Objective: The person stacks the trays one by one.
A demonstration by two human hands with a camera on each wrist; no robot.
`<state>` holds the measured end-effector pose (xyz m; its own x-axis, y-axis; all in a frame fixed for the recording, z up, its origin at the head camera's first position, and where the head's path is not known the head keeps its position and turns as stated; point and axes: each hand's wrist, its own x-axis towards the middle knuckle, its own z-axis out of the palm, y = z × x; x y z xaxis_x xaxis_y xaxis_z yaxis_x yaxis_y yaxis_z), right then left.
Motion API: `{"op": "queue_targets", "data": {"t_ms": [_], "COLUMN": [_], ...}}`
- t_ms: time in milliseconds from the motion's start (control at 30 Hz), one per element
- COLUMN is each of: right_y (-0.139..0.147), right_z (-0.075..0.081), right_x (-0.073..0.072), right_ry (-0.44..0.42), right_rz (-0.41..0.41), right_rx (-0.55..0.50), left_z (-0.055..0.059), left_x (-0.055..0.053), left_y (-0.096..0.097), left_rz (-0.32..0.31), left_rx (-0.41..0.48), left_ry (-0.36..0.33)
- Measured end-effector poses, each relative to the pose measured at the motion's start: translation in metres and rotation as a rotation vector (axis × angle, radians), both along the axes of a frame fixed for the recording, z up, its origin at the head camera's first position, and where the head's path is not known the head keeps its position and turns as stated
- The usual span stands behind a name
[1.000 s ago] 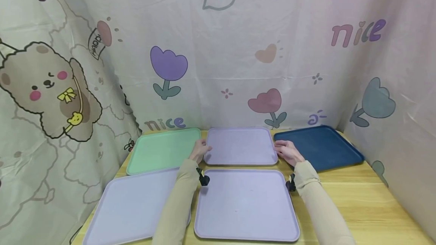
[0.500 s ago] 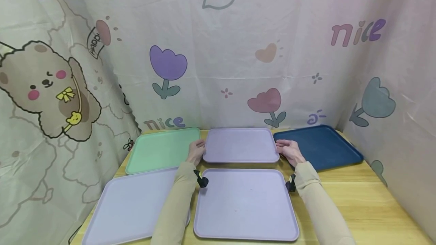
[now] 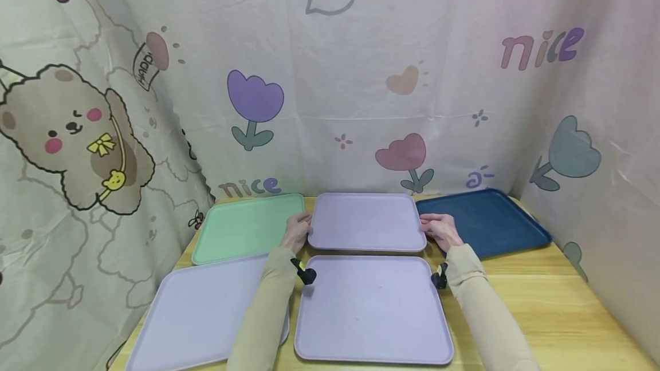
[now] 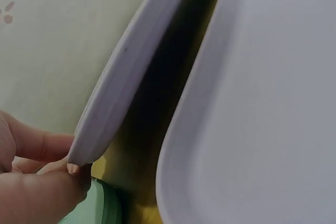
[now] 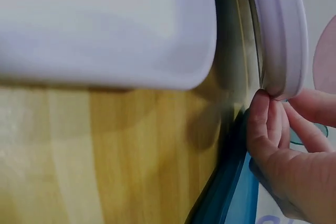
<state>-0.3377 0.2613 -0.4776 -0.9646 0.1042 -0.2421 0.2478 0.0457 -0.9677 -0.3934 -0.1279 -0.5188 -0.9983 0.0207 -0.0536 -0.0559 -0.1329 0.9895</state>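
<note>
Both hands hold a small lavender tray [image 3: 367, 222] by its short sides, at the back of the table. My left hand [image 3: 296, 232] grips the left side; in the left wrist view its fingers [image 4: 44, 145] pinch the tray's corner. At the opposite side my right hand [image 3: 440, 231] pinches the rim, and the right wrist view has its fingers [image 5: 268, 121] at the lower corner. A dark gap shows beneath this tray in the left wrist view. In front of it lies a larger lavender tray [image 3: 373, 311], which neither hand touches.
A green tray [image 3: 250, 228] lies back left, partly behind the left hand. Another lavender tray [image 3: 201, 314] is front left, under the left sleeve. The dark blue tray [image 3: 487, 222] sits back right. A patterned curtain [image 3: 335, 73] stands behind the wooden table [image 3: 541, 308].
The small tray has shifted slightly right, and its front edge rose, then dropped. My left thumb has left the tray's top face. The other trays have stayed put.
</note>
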Motion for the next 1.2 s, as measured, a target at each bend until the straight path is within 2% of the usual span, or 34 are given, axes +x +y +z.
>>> {"op": "queue_targets", "data": {"t_ms": [33, 67, 133, 200, 333, 567, 867, 1200], "right_y": [0.000, 0.001, 0.001, 0.001, 0.000, 0.003, 0.005, 0.009], "right_z": [0.001, 0.001, 0.002, 0.003, 0.005, 0.009, 0.012, 0.012], "right_x": [0.000, 0.001, 0.002, 0.003, 0.007, 0.016, 0.027, 0.043], "right_ry": [-0.008, -0.012, -0.013, -0.011, 0.001, -0.002, 0.001, 0.012], "right_rz": [-0.009, -0.009, -0.014, -0.019, 0.001, 0.054, 0.094, 0.117], "right_rx": [0.002, 0.003, 0.008, 0.014, 0.018, -0.055, -0.107, -0.116], "left_z": [0.004, 0.018, 0.030, 0.039, 0.045, 0.043, 0.039, 0.033], "left_x": [0.002, 0.013, 0.024, 0.031, 0.034, 0.038, 0.054, 0.070], "left_y": [0.001, 0.005, 0.006, 0.006, 0.003, -0.003, -0.008, -0.019], "left_rz": [-0.003, 0.009, -0.008, -0.018, -0.030, -0.039, -0.030, -0.107], "left_rx": [0.000, -0.018, 0.000, 0.044, 0.113, 0.056, 0.020, -0.017], "left_ry": [-0.009, -0.051, -0.060, -0.080, -0.103, -0.133, -0.126, -0.100]}}
